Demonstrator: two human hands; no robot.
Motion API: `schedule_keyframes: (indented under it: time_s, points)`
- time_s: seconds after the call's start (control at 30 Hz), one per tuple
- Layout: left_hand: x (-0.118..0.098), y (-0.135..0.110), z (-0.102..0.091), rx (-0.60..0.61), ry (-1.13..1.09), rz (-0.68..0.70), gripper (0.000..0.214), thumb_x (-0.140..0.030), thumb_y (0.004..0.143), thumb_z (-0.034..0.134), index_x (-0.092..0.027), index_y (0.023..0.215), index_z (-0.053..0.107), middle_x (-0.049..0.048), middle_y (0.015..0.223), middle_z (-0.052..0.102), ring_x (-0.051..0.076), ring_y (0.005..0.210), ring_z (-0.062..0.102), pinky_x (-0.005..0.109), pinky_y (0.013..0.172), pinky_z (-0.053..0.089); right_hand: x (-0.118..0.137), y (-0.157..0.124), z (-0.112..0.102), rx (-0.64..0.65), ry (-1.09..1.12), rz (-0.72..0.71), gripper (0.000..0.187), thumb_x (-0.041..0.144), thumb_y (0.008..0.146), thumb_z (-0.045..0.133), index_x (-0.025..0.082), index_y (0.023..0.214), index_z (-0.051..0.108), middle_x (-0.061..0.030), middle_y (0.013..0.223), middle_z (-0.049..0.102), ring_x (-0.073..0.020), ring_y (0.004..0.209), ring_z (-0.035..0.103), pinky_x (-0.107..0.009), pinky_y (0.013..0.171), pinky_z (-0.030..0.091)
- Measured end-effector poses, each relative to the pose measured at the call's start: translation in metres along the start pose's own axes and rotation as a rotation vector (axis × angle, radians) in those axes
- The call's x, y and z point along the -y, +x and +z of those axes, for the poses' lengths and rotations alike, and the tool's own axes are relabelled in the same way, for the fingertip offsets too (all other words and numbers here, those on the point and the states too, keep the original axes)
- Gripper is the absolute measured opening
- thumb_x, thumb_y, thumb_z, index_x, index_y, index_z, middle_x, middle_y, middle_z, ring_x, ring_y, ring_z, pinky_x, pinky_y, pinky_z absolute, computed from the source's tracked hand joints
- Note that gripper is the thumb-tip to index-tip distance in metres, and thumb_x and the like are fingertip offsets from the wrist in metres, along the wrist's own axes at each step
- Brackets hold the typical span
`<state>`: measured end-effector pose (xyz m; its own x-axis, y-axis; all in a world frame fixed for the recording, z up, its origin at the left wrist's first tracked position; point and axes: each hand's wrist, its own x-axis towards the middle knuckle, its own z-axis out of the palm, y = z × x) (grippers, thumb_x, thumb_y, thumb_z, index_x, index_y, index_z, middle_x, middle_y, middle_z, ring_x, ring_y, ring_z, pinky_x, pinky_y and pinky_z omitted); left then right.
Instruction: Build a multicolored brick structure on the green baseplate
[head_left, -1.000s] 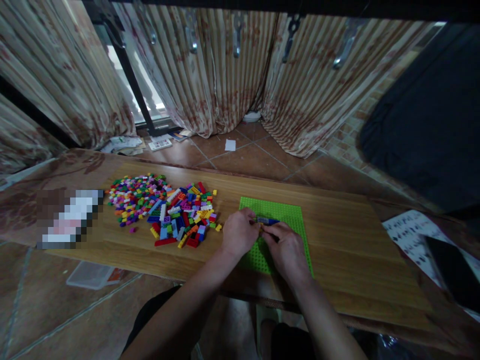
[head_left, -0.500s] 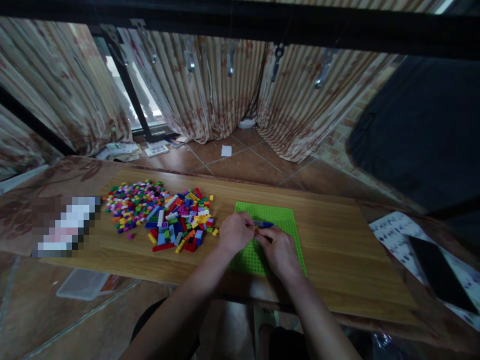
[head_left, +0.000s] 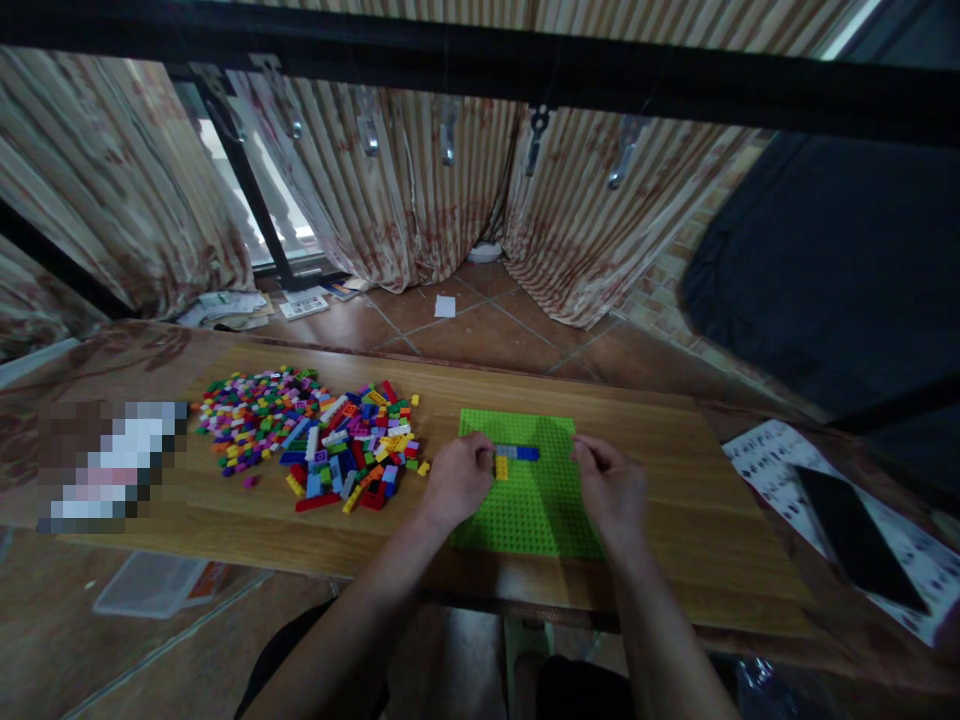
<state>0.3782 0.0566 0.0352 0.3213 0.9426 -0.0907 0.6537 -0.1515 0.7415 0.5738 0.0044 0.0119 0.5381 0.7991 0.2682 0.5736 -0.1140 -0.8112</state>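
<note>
Left hand (head_left: 457,480) fingers curl, perhaps touching orange brick (head_left: 501,467) on studded green baseplate (head_left: 536,510); right hand (head_left: 611,490) loosely curled, empty.

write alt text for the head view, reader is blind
A left hand and a right hand rest at opposite edges of a green baseplate on a wooden table; a blue brick row and a yellow brick sit on it. A pile of coloured bricks lies to its left.

Nothing here is legible to you.
You can see dark print on the white sheet (head_left: 757,452) past the right edge of the counter (head_left: 697,540) and on a card (head_left: 304,306) on the floor (head_left: 495,335), both too small and blurred to read.
</note>
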Motion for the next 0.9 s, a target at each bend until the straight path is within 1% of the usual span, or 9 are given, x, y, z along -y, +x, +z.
schedule_keyframes:
  time_s: [0.17, 0.3, 0.37, 0.47, 0.57, 0.67, 0.73, 0.83, 0.9]
  points:
    - [0.001, -0.002, 0.001, -0.027, -0.034, 0.022, 0.025, -0.012, 0.088, 0.045, -0.016, 0.094, 0.069, 0.0053, 0.082, 0.071, 0.017, 0.076, 0.064, 0.025, 0.069, 0.045, 0.000, -0.005, 0.006, 0.092, -0.171, -0.078, 0.038, 0.039, 0.086, 0.046, 0.015, 0.094, 0.075, -0.0149, 0.093, 0.076, -0.0267, 0.081, 0.070, -0.040, 0.075, 0.052]
    - [-0.001, -0.002, 0.002, -0.025, -0.029, 0.018, 0.024, -0.012, 0.089, 0.046, -0.016, 0.097, 0.069, 0.0053, 0.081, 0.071, 0.017, 0.076, 0.065, 0.026, 0.069, 0.046, 0.000, -0.008, 0.011, 0.216, -0.283, -0.102, 0.036, 0.032, 0.087, 0.044, 0.016, 0.097, 0.074, -0.0145, 0.096, 0.076, -0.0266, 0.082, 0.070, -0.040, 0.077, 0.052]
    - [-0.001, -0.002, 0.002, -0.016, -0.023, 0.014, 0.025, -0.013, 0.089, 0.045, -0.016, 0.098, 0.069, 0.0052, 0.080, 0.071, 0.017, 0.075, 0.065, 0.026, 0.069, 0.046, -0.001, -0.008, 0.013, 0.250, -0.339, -0.132, 0.035, 0.030, 0.087, 0.043, 0.017, 0.097, 0.074, -0.0139, 0.098, 0.075, -0.0267, 0.084, 0.070, -0.040, 0.078, 0.051]
    - [-0.001, -0.003, 0.003, -0.017, -0.030, 0.015, 0.025, -0.013, 0.089, 0.046, -0.017, 0.098, 0.069, 0.0058, 0.083, 0.072, 0.018, 0.079, 0.067, 0.027, 0.073, 0.048, -0.001, -0.007, 0.014, 0.220, -0.397, -0.126, 0.035, 0.031, 0.087, 0.044, 0.017, 0.096, 0.075, -0.0140, 0.095, 0.075, -0.0266, 0.080, 0.070, -0.039, 0.074, 0.051]
    - [0.000, -0.005, 0.003, -0.057, -0.068, 0.017, 0.025, -0.014, 0.088, 0.048, -0.018, 0.101, 0.069, 0.0070, 0.091, 0.074, 0.020, 0.086, 0.068, 0.030, 0.078, 0.051, 0.003, -0.007, 0.016, 0.131, -0.382, -0.122, 0.036, 0.036, 0.087, 0.045, 0.017, 0.095, 0.075, -0.0140, 0.089, 0.076, -0.0261, 0.074, 0.069, -0.038, 0.069, 0.050]
    - [0.003, -0.005, 0.000, -0.135, -0.146, 0.022, 0.025, -0.016, 0.087, 0.051, -0.018, 0.104, 0.069, 0.0072, 0.094, 0.075, 0.020, 0.087, 0.069, 0.031, 0.081, 0.052, 0.012, -0.008, 0.020, 0.033, -0.245, -0.162, 0.039, 0.041, 0.088, 0.045, 0.017, 0.093, 0.075, -0.0136, 0.088, 0.075, -0.0248, 0.074, 0.068, -0.037, 0.069, 0.051]
    - [0.008, -0.003, -0.006, -0.223, -0.223, 0.037, 0.025, -0.016, 0.086, 0.052, -0.017, 0.104, 0.069, 0.0070, 0.092, 0.074, 0.019, 0.084, 0.069, 0.030, 0.079, 0.052, 0.020, -0.012, 0.025, 0.013, -0.129, -0.170, 0.038, 0.042, 0.088, 0.047, 0.016, 0.092, 0.075, -0.0131, 0.088, 0.075, -0.0239, 0.076, 0.068, -0.036, 0.071, 0.051]
    - [0.019, 0.000, -0.020, -0.398, -0.381, 0.058, 0.023, -0.019, 0.087, 0.052, -0.016, 0.102, 0.068, 0.0076, 0.090, 0.073, 0.018, 0.082, 0.068, 0.029, 0.075, 0.053, 0.034, -0.021, 0.034, 0.066, -0.001, -0.197, 0.033, 0.040, 0.088, 0.051, 0.017, 0.093, 0.074, -0.0117, 0.093, 0.074, -0.0228, 0.081, 0.068, -0.035, 0.074, 0.052]
    - [0.026, 0.001, -0.034, -0.492, -0.521, 0.046, 0.023, -0.022, 0.087, 0.052, -0.015, 0.102, 0.067, 0.0074, 0.088, 0.072, 0.017, 0.080, 0.068, 0.027, 0.069, 0.053, 0.044, -0.029, 0.040, 0.120, 0.047, -0.241, 0.030, 0.038, 0.090, 0.052, 0.018, 0.094, 0.073, -0.0103, 0.095, 0.074, -0.0221, 0.085, 0.068, -0.035, 0.077, 0.052]
